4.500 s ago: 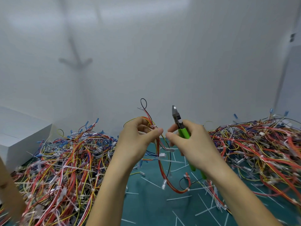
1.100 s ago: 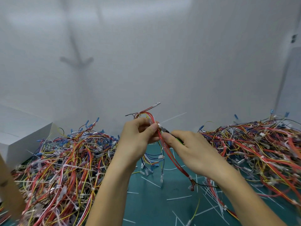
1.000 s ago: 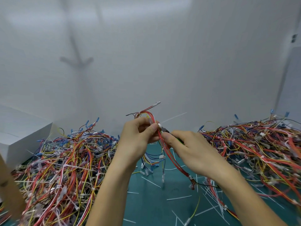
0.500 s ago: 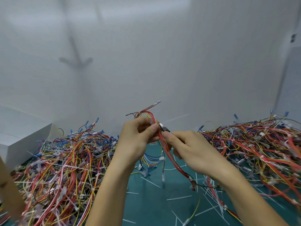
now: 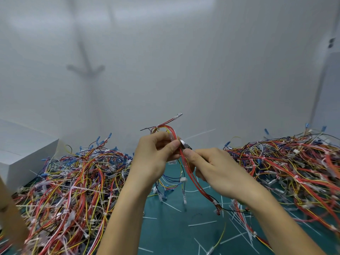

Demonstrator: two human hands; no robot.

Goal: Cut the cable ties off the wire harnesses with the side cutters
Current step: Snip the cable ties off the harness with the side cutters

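1. The left hand (image 5: 154, 157) pinches the red wire harness (image 5: 195, 181) up in the middle, between the two piles. Its thumb is right by the side cutters (image 5: 184, 144), so a slip could nick it.
2. The right hand (image 5: 217, 170) is curled round the cutters, handles hidden. The tip sits against the wires and might bite insulation instead of the cable tie (image 5: 200, 134).
3. A snipped tie could fly off, tbh.

Held harness (image 5: 191, 173): mostly red, some yellow and black strands
Side cutters (image 5: 184, 143): silvery head, seemingly dark behind it
Mat (image 5: 171, 227): teal
Loose ties (image 5: 202, 223): white
Wire piles (image 5: 73, 190): red, yellow, blue, white, black
Box (image 5: 22, 157): white
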